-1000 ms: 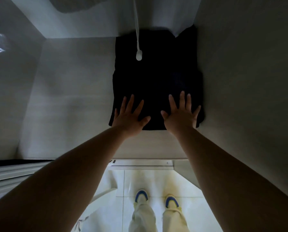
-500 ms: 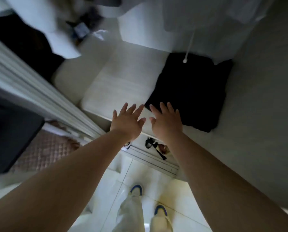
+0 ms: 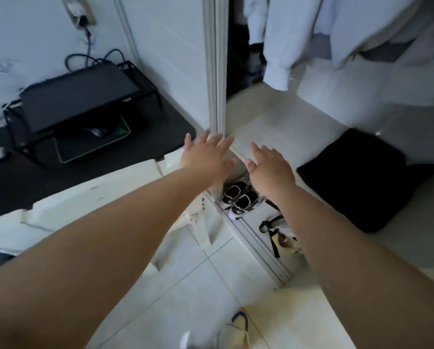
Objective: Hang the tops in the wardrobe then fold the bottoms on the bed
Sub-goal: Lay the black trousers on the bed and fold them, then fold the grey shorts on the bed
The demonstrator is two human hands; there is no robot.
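A folded black garment [image 3: 359,180] lies on the pale wardrobe shelf [image 3: 281,127] at the right. White tops [image 3: 284,41] hang above it inside the wardrobe. My left hand [image 3: 204,157] hovers with straight fingers in front of the wardrobe's door frame [image 3: 217,71], holding nothing. My right hand [image 3: 269,167] is also flat and empty, in the air left of the black garment and apart from it.
A black desk [image 3: 14,182] at the left carries a wire stand with a dark device [image 3: 77,102] and cables. Shoes [image 3: 238,197] and a strapped bag [image 3: 279,230] sit on the wardrobe floor below the shelf. White tiled floor [image 3: 211,285] lies underfoot.
Both hands have lifted off the black garment and pulled back to the left. The view has swung left, bringing the desk and door frame into sight.
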